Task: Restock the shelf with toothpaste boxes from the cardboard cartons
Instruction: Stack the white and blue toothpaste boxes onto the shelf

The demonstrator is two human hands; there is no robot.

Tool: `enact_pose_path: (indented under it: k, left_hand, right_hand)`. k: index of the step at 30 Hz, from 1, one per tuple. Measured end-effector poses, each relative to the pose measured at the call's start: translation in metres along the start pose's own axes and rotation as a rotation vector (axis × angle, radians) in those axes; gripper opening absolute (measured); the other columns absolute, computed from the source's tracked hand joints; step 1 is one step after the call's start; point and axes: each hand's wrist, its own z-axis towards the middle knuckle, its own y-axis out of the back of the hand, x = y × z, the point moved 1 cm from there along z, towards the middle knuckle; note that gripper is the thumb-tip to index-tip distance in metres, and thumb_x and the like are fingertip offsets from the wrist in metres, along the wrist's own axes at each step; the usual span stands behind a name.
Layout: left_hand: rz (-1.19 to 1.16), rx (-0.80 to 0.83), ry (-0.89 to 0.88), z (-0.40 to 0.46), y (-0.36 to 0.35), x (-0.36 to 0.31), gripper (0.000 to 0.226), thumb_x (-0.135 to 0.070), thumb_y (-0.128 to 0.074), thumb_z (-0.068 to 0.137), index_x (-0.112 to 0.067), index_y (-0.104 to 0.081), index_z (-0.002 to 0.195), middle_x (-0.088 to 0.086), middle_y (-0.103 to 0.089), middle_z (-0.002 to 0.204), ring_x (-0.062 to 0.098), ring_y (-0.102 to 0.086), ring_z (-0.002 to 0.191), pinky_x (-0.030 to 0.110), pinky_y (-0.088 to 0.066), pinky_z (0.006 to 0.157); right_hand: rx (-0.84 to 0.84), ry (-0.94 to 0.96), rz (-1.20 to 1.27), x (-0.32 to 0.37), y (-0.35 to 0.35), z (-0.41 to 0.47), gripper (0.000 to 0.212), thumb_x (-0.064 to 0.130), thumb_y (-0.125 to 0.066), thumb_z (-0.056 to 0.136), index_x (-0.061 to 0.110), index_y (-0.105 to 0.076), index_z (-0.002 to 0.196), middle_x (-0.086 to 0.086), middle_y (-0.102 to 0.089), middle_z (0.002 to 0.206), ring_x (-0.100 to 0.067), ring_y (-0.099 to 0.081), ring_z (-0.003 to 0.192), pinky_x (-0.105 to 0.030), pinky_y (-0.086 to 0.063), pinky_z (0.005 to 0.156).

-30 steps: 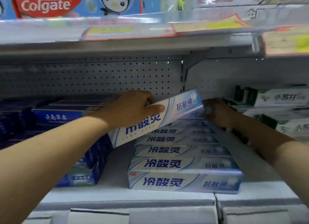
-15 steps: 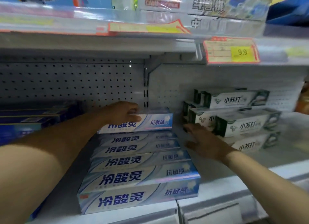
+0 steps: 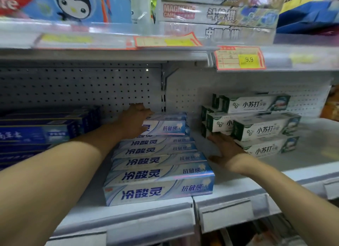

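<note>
A stepped stack of pale blue and white toothpaste boxes point(image 3: 159, 183) lies on the white shelf point(image 3: 128, 207). The topmost box point(image 3: 168, 127) sits at the back of the stack. My left hand point(image 3: 134, 120) lies over its left end, thumb on the front face and fingers over the top, holding it. My right hand point(image 3: 224, 147) lies flat with straight fingers on the shelf to the right of the stack. Its fingertips touch the foot of a pile of green and white toothpaste boxes point(image 3: 260, 130). No cardboard carton is in view.
Dark blue toothpaste boxes point(image 3: 42, 133) are stacked at the left of the shelf. A pegboard back wall point(image 3: 82, 88) closes the rear. The upper shelf edge carries a 9.9 price tag point(image 3: 240, 58). Above it stand a penguin pack point(image 3: 73, 5) and game boxes point(image 3: 216, 12).
My left hand has carried the tilted box back and set it level on top of the stack. My right hand left the box's right end and came down flat on the shelf.
</note>
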Motion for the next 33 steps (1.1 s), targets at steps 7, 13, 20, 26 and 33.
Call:
enact_pose_path:
  k: [7, 13, 20, 26, 33]
  left_hand:
    - [0.012, 0.047, 0.108, -0.056, 0.031, -0.041, 0.057, -0.033, -0.059, 0.091, -0.018, -0.037, 0.141, 0.009, -0.035, 0.143, 0.024, -0.034, 0.129, 0.028, -0.030, 0.101]
    - [-0.052, 0.077, 0.267, -0.116, 0.050, -0.088, 0.059, -0.033, -0.058, 0.091, -0.017, -0.034, 0.143, 0.012, -0.036, 0.146, 0.028, -0.037, 0.132, 0.031, -0.033, 0.105]
    - [-0.136, 0.089, 0.354, -0.189, 0.047, -0.134, 0.056, -0.033, -0.059, 0.091, -0.018, -0.036, 0.140, 0.010, -0.037, 0.138, 0.029, -0.032, 0.128, 0.046, -0.038, 0.102]
    - [-0.183, 0.163, 0.368, -0.240, 0.006, -0.171, 0.055, -0.032, -0.063, 0.087, -0.019, -0.041, 0.136, 0.008, -0.043, 0.136, 0.026, -0.040, 0.126, 0.043, -0.039, 0.101]
    - [-0.179, 0.337, 0.385, -0.291, -0.068, -0.187, 0.057, -0.030, -0.062, 0.086, -0.018, -0.039, 0.137, 0.010, -0.042, 0.132, 0.030, -0.039, 0.125, 0.042, -0.040, 0.100]
  right_hand:
    - [0.034, 0.044, 0.079, 0.016, 0.026, -0.046, 0.065, 0.024, -0.060, 0.088, 0.014, -0.029, 0.145, -0.010, -0.032, 0.148, -0.025, -0.033, 0.133, -0.028, -0.032, 0.104]
    - [0.057, 0.174, 0.063, 0.028, 0.043, -0.088, 0.069, 0.038, -0.060, 0.089, 0.013, -0.026, 0.144, -0.012, -0.032, 0.143, -0.029, -0.026, 0.134, -0.037, -0.029, 0.106]
    - [0.125, 0.351, 0.085, 0.031, 0.033, -0.139, 0.071, 0.031, -0.061, 0.089, 0.014, -0.023, 0.147, -0.009, -0.028, 0.146, -0.027, -0.018, 0.137, -0.034, -0.024, 0.108]
    - [0.178, 0.447, 0.119, 0.035, -0.003, -0.175, 0.068, 0.028, -0.062, 0.088, 0.012, -0.027, 0.145, -0.011, -0.030, 0.145, -0.026, -0.021, 0.135, -0.031, -0.022, 0.108]
    - [0.250, 0.505, 0.075, 0.033, -0.073, -0.215, 0.066, 0.026, -0.062, 0.086, 0.014, -0.032, 0.144, -0.008, -0.034, 0.142, -0.027, -0.027, 0.130, -0.033, -0.025, 0.109]
